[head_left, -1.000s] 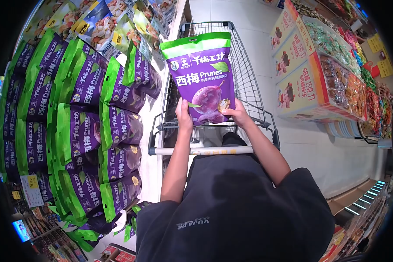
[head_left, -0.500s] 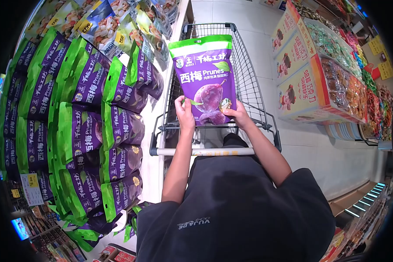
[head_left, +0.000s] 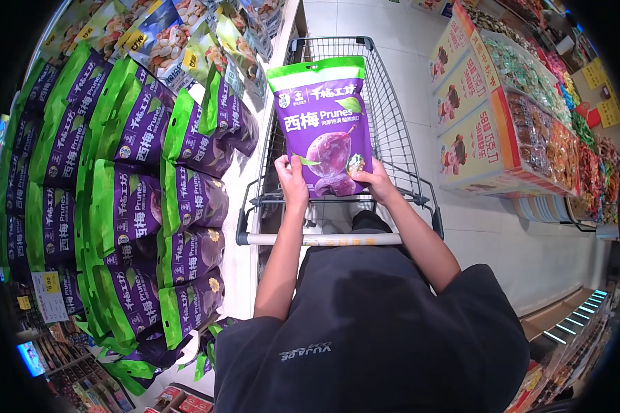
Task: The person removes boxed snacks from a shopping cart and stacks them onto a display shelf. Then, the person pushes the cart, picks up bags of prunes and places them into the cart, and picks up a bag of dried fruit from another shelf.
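A purple bag of prunes with a green top edge is held upright over the shopping cart, its printed front facing me. My left hand grips the bag's lower left edge, thumb on the front. At the lower right corner, my right hand holds it with the thumb over the front. The fingers behind the bag are hidden. Below the hands runs the cart's pale handle bar.
Rows of matching prune bags fill the shelf on the left, with nut bags beyond them. A price tag hangs at the lower left. On the right stand printed boxes with wrapped sweets.
Compared with a second ago, the bag has shifted slightly right and stands a little straighter. Both hands have kept hold of it. Over the last half second almost nothing has moved.
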Action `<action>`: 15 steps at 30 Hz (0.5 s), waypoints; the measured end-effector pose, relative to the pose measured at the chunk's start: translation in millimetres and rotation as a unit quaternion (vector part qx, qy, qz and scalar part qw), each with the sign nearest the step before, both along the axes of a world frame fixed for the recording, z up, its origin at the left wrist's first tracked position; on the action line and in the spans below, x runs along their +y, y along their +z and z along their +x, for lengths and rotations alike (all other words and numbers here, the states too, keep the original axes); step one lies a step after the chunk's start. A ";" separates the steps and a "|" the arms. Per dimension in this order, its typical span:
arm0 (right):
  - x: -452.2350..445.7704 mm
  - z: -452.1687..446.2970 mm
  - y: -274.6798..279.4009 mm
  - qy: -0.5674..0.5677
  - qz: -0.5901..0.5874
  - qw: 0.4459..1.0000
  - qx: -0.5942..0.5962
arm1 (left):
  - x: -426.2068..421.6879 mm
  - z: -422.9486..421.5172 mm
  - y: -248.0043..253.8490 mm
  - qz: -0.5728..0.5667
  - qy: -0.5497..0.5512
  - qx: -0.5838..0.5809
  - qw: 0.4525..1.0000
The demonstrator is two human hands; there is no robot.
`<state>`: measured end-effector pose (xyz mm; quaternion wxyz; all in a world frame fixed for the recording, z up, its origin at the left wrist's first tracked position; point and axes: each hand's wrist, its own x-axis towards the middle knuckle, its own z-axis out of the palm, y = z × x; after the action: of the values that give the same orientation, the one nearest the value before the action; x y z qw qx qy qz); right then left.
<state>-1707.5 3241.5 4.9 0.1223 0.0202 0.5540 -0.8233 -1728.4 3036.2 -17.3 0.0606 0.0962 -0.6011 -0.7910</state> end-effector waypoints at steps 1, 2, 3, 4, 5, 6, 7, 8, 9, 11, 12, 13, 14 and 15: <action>0.2 0.0 -0.1 -0.001 0.000 1.000 0.000 | 0.4 -0.7 -2.1 0.000 -0.001 0.000 1.000; 0.5 -0.2 -0.2 -0.001 0.001 1.000 -0.002 | 1.1 -2.3 -3.5 -0.005 0.025 0.014 1.000; 0.9 -0.4 -0.7 -0.001 0.002 1.000 -0.003 | 1.7 -2.9 -1.7 -0.009 0.050 0.028 0.998; 1.1 -0.5 -2.0 -0.002 0.002 1.000 -0.003 | 1.7 -1.7 0.1 -0.009 0.050 0.027 0.998; 1.1 -1.0 -3.5 -0.003 0.002 1.000 -0.003 | 1.6 -0.1 1.9 0.005 0.041 0.023 0.999; 1.1 -1.4 -4.8 -0.004 0.002 1.000 -0.003 | 1.5 0.7 2.8 0.019 0.032 0.019 0.999; 1.4 -1.8 -5.9 -0.004 0.002 1.000 -0.003 | 1.3 0.3 1.6 0.018 0.032 0.019 0.999; 1.8 -2.1 -6.9 -0.003 0.003 1.000 -0.004 | 1.1 -0.5 1.6 0.016 0.028 0.020 0.999; 1.3 -2.2 -5.7 -0.002 0.005 1.000 -0.004 | 1.0 -0.7 3.8 0.013 0.024 0.020 0.999; 0.4 -1.6 -3.4 -0.004 0.000 1.000 -0.003 | 2.1 0.8 7.9 0.015 0.025 0.018 0.999; 0.0 -1.1 -2.6 -0.006 -0.004 1.000 -0.001 | 2.4 1.6 8.7 0.018 0.026 0.016 0.999; 0.3 -1.2 -3.2 -0.006 -0.004 1.000 -0.002 | 2.1 1.3 7.0 0.017 0.026 0.015 0.999; 1.0 -1.5 -3.7 -0.003 -0.003 1.000 -0.001 | 1.7 0.6 5.8 0.020 0.023 0.017 0.999; 1.1 -1.7 -4.2 0.001 -0.001 1.000 -0.001 | 1.2 0.2 4.5 0.023 0.021 0.019 0.999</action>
<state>-1709.2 3242.6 0.7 0.1234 0.0204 0.5533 -0.8235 -1728.2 3037.4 -12.8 0.0867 0.0948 -0.5794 -0.8049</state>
